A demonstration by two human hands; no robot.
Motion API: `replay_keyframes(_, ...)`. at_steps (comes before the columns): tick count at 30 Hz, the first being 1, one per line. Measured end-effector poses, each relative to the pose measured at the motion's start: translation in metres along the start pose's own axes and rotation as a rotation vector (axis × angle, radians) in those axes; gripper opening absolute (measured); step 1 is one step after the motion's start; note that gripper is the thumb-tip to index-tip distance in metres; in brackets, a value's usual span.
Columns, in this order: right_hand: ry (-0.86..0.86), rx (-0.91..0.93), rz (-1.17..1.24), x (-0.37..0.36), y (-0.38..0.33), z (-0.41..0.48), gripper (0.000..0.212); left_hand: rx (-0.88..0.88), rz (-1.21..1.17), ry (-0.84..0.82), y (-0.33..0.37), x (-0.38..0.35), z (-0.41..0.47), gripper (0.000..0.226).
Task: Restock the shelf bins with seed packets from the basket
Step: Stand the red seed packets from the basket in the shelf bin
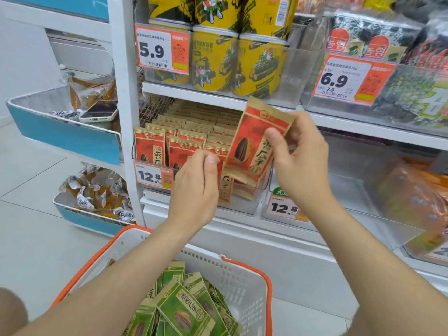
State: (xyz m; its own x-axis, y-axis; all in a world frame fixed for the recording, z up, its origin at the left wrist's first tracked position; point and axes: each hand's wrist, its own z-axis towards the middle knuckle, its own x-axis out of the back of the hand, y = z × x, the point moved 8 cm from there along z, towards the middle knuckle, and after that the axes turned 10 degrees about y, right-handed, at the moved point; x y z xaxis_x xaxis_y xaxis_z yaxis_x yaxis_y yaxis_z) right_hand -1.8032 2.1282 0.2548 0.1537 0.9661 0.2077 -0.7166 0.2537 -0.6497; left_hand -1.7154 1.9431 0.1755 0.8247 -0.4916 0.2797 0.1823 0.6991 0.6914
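Observation:
My right hand (299,156) pinches a red sunflower seed packet (252,144), held tilted above the front right of a clear shelf bin (252,204). That bin holds rows of upright red packets (186,132). My left hand (197,180) is at the bin's front with fingers curled against the front packets; whether it grips one I cannot tell. Below, a white basket with orange rim (242,284) holds several green seed packets (186,309). To the right stands a mostly bare clear bin (349,190).
Yellow canisters (218,57) and seaweed packs (378,37) fill the shelf above. Price tags (152,175) hang on the bin fronts. At the left, blue wire racks (63,134) hold wrapped snacks and a phone (99,111). Orange bags (417,195) sit far right.

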Motion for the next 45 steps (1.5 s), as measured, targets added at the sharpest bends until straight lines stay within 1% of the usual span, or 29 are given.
replay_keyframes(2,0.030,0.090,-0.107,0.007,0.004,0.008,0.011,-0.031,0.056,-0.042,-0.004,-0.006,0.000,0.019)
replay_keyframes(3,0.020,0.097,-0.136,0.005,0.011,0.010,0.011,-0.080,0.103,-0.081,-0.004,-0.010,-0.001,0.020)
replay_keyframes(7,-0.016,0.088,-0.166,-0.011,0.032,0.013,0.010,-0.309,0.374,-0.315,-0.003,-0.032,-0.014,0.043)
replay_keyframes(10,0.029,0.125,-0.155,-0.011,0.026,0.018,0.008,-0.325,0.472,-0.419,-0.007,-0.039,-0.022,0.054)
replay_keyframes(13,0.002,0.158,-0.224,-0.016,0.024,0.020,0.010,-0.312,0.499,-0.435,-0.009,-0.041,-0.020,0.057)
replay_keyframes(15,-0.092,0.126,-0.363,-0.026,0.035,0.020,0.014,-0.305,0.514,-0.428,-0.010,-0.041,-0.016,0.057)
replay_keyframes(17,-0.239,0.092,-0.581,-0.037,0.048,0.018,0.020,-0.290,0.530,-0.424,-0.012,-0.041,-0.013,0.056)
replay_keyframes(19,-0.409,0.173,-0.775,-0.051,0.053,0.010,0.019,-0.283,0.555,-0.428,-0.014,-0.041,-0.014,0.054)
replay_keyframes(21,-0.491,0.250,-0.906,-0.061,0.053,0.002,0.021,-0.290,0.585,-0.441,-0.016,-0.043,-0.017,0.052)
replay_keyframes(23,-0.493,0.280,-0.959,-0.069,0.048,-0.002,0.036,-0.305,0.608,-0.450,-0.015,-0.044,-0.019,0.051)
replay_keyframes(24,-0.507,0.284,-0.971,-0.074,0.046,-0.004,0.050,-0.310,0.614,-0.451,-0.015,-0.045,-0.019,0.052)
replay_keyframes(26,-0.590,0.269,-0.989,-0.084,0.048,-0.007,0.078,-0.316,0.615,-0.448,-0.014,-0.045,-0.019,0.052)
replay_keyframes(27,-0.628,0.251,-1.002,-0.088,0.050,-0.007,0.086,-0.317,0.614,-0.447,-0.014,-0.045,-0.019,0.051)
replay_keyframes(28,-0.645,0.236,-1.021,-0.090,0.051,-0.006,0.088,-0.318,0.615,-0.446,-0.015,-0.045,-0.019,0.051)
replay_keyframes(31,-0.556,0.276,-1.118,-0.092,0.045,0.008,0.071,-0.323,0.624,-0.452,-0.016,-0.044,-0.020,0.050)
replay_keyframes(33,-0.487,0.297,-1.166,-0.094,0.039,0.015,0.071,-0.323,0.618,-0.462,-0.017,-0.044,-0.021,0.047)
replay_keyframes(34,-0.481,0.295,-1.172,-0.097,0.040,0.015,0.072,-0.324,0.610,-0.465,-0.018,-0.043,-0.021,0.046)
replay_keyframes(37,-0.542,0.255,-1.170,-0.105,0.048,0.010,0.066,-0.332,0.582,-0.473,-0.020,-0.042,-0.021,0.046)
replay_keyframes(39,-0.546,0.239,-1.181,-0.106,0.049,0.008,0.065,-0.339,0.565,-0.486,-0.021,-0.040,-0.022,0.048)
replay_keyframes(43,-0.450,0.259,-1.217,-0.098,0.043,0.005,0.066,-0.356,0.474,-0.465,-0.021,-0.032,-0.021,0.051)
replay_keyframes(45,-0.347,0.295,-1.195,-0.092,0.036,0.002,0.069,-0.395,0.426,-0.411,-0.017,-0.026,-0.019,0.041)
